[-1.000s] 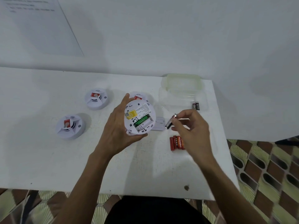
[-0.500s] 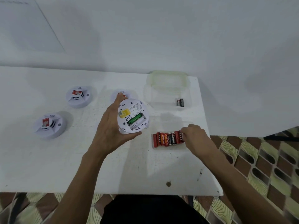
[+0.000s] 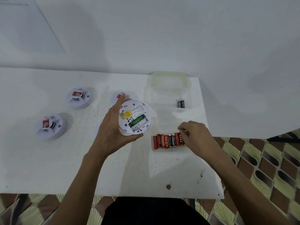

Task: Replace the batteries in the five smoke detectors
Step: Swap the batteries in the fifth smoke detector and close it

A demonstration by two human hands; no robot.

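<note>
The left hand [image 3: 112,130] grips a smoke detector [image 3: 134,117] at centre frame, turned back-up above the table [image 3: 48,168], its battery slot [image 3: 138,121] open and empty. The right hand [image 3: 194,137], fingers curled, touches the right end of the row of batteries [image 3: 167,141] at lower right of centre; whether it already pinches one I cannot tell. Lift a single end battery straight up so the others don't roll. Keep the detector steady with the slot facing up, then match the battery's plus end to the slot's marking before pressing it in.
</note>
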